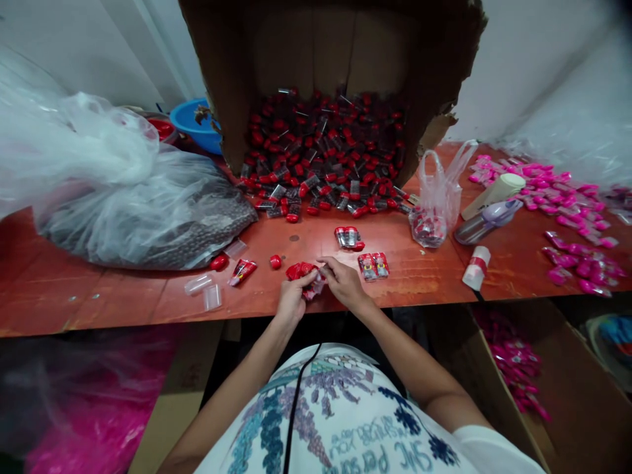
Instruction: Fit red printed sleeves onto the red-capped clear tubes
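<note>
At the table's front edge, my left hand (pixel 291 299) is closed around a bunch of red printed plastic wrappers (pixel 300 270), thumb on top. My right hand (pixel 344 282) meets it from the right, its thumb and fingers pinched at the bunch's pale edge. Exactly what sits between those fingertips is too small to make out. Left of the hands lie a red cap (pixel 275 262), a red printed packet (pixel 242 271) and clear plastic tubes (pixel 212 297). To the right, two wrapped red-and-black packs (pixel 373 266) lie side by side, with more small red-capped containers (pixel 349 238) behind.
A large cardboard box (pixel 444 72) on its side spills red-capped containers (pixel 320 158). A plastic bag of dark beads (pixel 162 210) fills the left. Rightward are a small clear bag (pixel 428 224), bottles (pixel 486 220), a white roll (pixel 476 268) and pink packets (pixel 548 191).
</note>
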The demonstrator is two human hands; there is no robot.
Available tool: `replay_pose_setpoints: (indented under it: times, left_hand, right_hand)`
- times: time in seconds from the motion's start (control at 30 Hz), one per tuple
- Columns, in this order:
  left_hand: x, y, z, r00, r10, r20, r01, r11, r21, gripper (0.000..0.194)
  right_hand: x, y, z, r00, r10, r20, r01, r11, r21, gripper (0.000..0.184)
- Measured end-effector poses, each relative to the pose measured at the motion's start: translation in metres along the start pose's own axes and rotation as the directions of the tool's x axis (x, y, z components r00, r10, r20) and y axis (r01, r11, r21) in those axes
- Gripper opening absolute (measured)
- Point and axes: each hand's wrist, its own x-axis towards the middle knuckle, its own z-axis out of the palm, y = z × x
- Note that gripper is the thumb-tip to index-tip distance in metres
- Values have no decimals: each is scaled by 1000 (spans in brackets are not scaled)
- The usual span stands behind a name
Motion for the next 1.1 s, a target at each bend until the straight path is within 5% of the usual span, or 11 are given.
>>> replay_pose_setpoints:
  times: [0.13, 0.3, 0.4, 0.73, 1.1]
  left_hand:
    - [2, 1, 2, 993, -121, -10, 120, 989, -82, 8]
    - [2, 12, 4, 970, -239, -47, 227, 957, -179, 10]
    - [2, 17, 4, 962, -262, -69, 245, 950, -193, 9]
    - [5, 25, 8, 961, -269, -70, 241, 932, -272, 14]
    - [2, 12, 17, 991, -103, -88, 90, 986, -143, 11]
  right_hand:
    - [13, 8, -8, 1000, -6, 12, 7, 996, -87, 29]
    - [49, 39, -27, 942, 53, -332, -210, 865, -457, 37]
    - [60, 52, -34, 954, 84, -289, -240, 792, -561, 34]
    - [-9, 9, -12, 958, -190, -216, 147, 969, -200, 44]
    - [-24, -4, -9, 954, -257, -157, 202, 933, -298, 42]
